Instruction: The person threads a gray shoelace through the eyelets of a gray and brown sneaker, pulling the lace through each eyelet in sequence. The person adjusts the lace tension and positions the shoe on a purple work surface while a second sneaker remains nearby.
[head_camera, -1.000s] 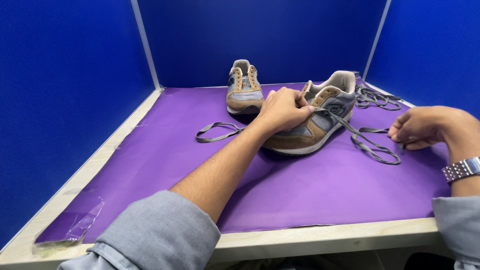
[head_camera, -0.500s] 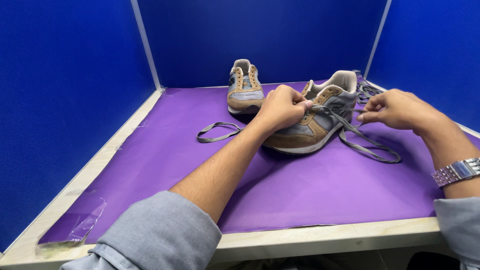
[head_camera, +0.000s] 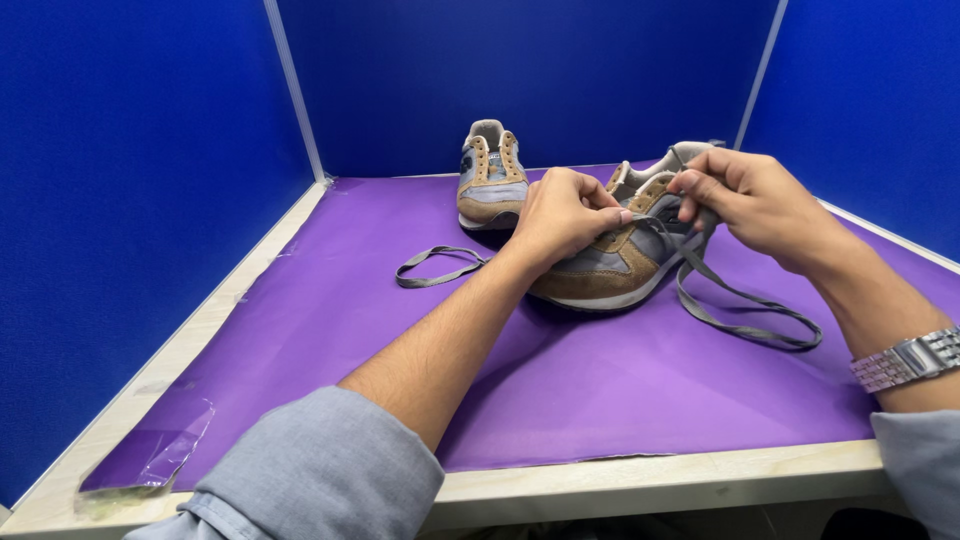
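Both hands worked at the near shoe (head_camera: 622, 262), which lay on the purple mat (head_camera: 560, 390). The left hand (head_camera: 562, 215) was closed on its eyelets; the right hand (head_camera: 752, 205) pinched the grey lace (head_camera: 742, 305). Steady, even tension would serve best. A second shoe (head_camera: 490, 180) stood behind it.

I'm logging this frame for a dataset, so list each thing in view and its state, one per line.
Near shoe: upright, partly laced, held at the eyelets.
Grey lace: threaded in near shoe, slack loop on the mat.
Far shoe: upright, unlaced, untouched.
Loose lace: lying free on the mat.
Left hand: gripping the near shoe.
Right hand: pinching the grey lace.
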